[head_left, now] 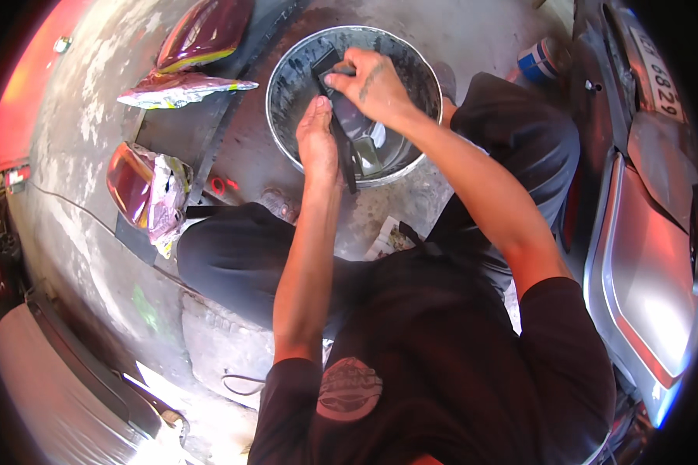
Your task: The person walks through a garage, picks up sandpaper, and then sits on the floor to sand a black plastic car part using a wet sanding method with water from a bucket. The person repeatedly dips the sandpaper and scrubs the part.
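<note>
A round metal bucket stands in front of me, its inner wall dark and stained. Over it my left hand is closed on a long flat dark strip, which slants down across the opening. My right hand is closed near the strip's upper end, its fingers pinching a small dark pad against it; exactly what the pad is, I cannot tell. Lower in the bucket, beneath the strip, lies a pale greenish piece, next to a bright reflection.
Left of the bucket lie glossy dark-red vehicle parts, partly wrapped in silvery masking. A blue-and-white can stands at the far right. Silver vehicle bodywork borders my right side. A grey panel sits at lower left.
</note>
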A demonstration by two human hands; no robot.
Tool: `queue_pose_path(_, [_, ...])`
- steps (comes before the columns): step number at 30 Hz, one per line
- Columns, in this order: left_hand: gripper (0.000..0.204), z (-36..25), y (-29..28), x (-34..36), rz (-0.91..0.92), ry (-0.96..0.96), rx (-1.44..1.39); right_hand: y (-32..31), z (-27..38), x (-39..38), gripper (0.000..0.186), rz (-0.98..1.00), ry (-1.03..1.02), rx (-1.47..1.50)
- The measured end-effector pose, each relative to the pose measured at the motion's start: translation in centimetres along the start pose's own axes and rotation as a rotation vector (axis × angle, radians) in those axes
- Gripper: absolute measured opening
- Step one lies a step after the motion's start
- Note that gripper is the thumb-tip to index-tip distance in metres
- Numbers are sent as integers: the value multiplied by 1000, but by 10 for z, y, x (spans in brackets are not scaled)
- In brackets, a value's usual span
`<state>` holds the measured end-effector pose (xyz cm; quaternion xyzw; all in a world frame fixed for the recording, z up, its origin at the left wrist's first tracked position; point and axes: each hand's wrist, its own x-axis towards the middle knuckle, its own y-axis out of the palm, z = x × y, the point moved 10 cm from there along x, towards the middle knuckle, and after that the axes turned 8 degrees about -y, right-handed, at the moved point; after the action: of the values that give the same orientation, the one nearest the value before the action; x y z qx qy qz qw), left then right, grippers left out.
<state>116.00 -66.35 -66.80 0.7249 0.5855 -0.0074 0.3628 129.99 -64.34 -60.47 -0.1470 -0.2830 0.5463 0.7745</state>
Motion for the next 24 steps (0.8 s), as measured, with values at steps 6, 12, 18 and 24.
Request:
queue_pose_path(6, [34, 15, -17, 11, 15, -2, -14, 21, -9, -32, 27, 143, -74, -7])
queue_pose_path(12, [32, 5, -14, 8, -55, 42, 24, 20, -14, -39, 32, 98, -52, 74])
queue_pose_path(18, [31, 11, -5, 2, 116, -27, -30, -14, -12, -15, 25, 54, 161, 29])
queue_pose_path(24, [32, 0, -12, 4, 21, 49, 46, 0, -8, -47, 28, 28, 34, 133])
